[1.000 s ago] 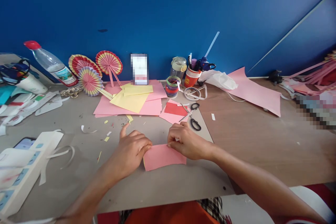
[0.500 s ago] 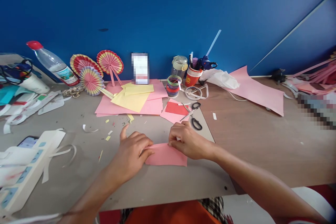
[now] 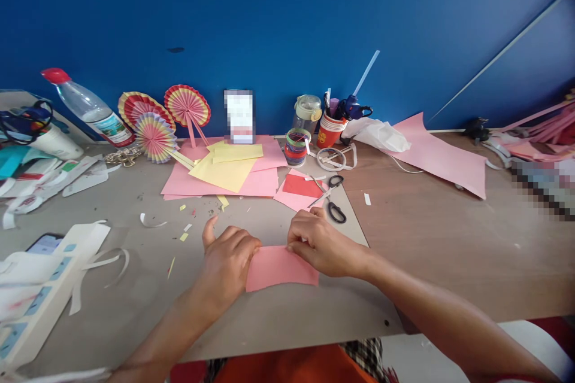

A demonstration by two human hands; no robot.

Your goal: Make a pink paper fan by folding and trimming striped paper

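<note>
A small pink paper sheet (image 3: 279, 268) lies on the grey board (image 3: 287, 317) near the table's front edge. My left hand (image 3: 228, 257) grips its left end, fingers curled, thumb sticking up. My right hand (image 3: 321, 242) pinches the top right edge of the same sheet with closed fingers. Both hands press the paper against the board.
Black-handled scissors (image 3: 331, 198) lie just behind my right hand. Pink and yellow sheets (image 3: 224, 173), paper fans (image 3: 155, 125), a cup of tools (image 3: 331, 125), tape rolls (image 3: 295, 148) and a bottle (image 3: 87, 108) stand further back. A large pink sheet (image 3: 442, 158) lies at the right. White paper scraps (image 3: 54, 269) cover the left.
Both hands stay on the pink sheet. The sheet's visible face grew a little taller again after looking narrower half a second ago; the left hand shifted slightly.
</note>
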